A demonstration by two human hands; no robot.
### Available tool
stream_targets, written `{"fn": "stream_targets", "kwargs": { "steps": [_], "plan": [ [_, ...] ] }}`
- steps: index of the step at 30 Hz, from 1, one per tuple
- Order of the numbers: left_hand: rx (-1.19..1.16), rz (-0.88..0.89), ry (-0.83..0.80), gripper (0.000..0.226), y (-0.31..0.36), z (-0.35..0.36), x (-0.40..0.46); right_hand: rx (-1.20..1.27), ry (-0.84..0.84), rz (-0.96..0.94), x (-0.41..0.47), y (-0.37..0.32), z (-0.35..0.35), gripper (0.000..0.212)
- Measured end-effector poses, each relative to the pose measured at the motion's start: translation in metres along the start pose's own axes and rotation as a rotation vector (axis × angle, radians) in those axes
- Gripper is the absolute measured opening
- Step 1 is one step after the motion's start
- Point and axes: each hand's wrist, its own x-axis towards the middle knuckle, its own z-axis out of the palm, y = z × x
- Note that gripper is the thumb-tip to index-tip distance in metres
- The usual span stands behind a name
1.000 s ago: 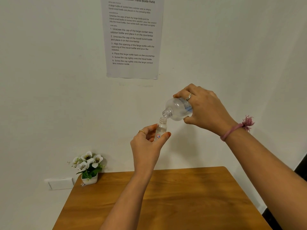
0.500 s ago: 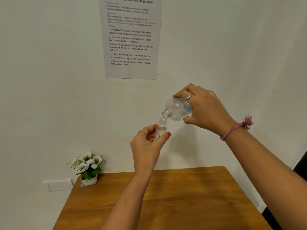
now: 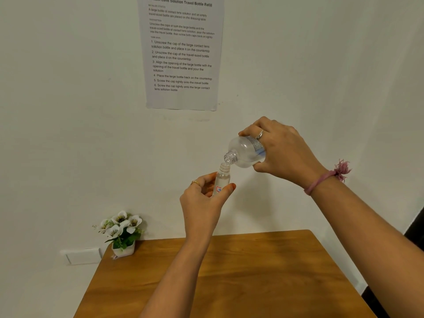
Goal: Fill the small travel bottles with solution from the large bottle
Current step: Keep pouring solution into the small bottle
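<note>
Currently the right hand [image 3: 281, 152] wraps the body of the large bottle [image 3: 246, 152], fingers over the top and thumb underneath, closed firmly around its rear half. The left hand [image 3: 204, 200] pinches the small travel bottle [image 3: 222, 180] between thumb and fingers at its lower half, near the printed label. Both bottles are held in the air in front of the wall, well above the wooden table [image 3: 229, 283].

Handling, as judged: the large bottle is clear plastic, light to moderate in weight and likely to flex under pressure, so the grip belongs on the wide body, clear of the neck. The travel bottle is light, narrow and smooth; a pinch low on the body keeps the fingers away from its mouth.

Orientation: the large bottle's long axis lies close to horizontal, tipped slightly down, with the open neck pointing left and toward the travel bottle. The travel bottle stands near upright, mouth up, just beneath the large neck; whether the two rims touch cannot be told. No stream can be made out
</note>
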Motion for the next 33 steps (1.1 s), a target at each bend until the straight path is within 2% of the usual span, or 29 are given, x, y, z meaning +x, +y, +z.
{"fn": "stream_targets", "kwargs": {
  "steps": [33],
  "plan": [
    [-0.008,-0.004,0.004,0.043,-0.0007,-0.0016,0.0003,-0.003,-0.024,0.009,-0.0002,-0.001,-0.0012,0.061]
  ]
}}
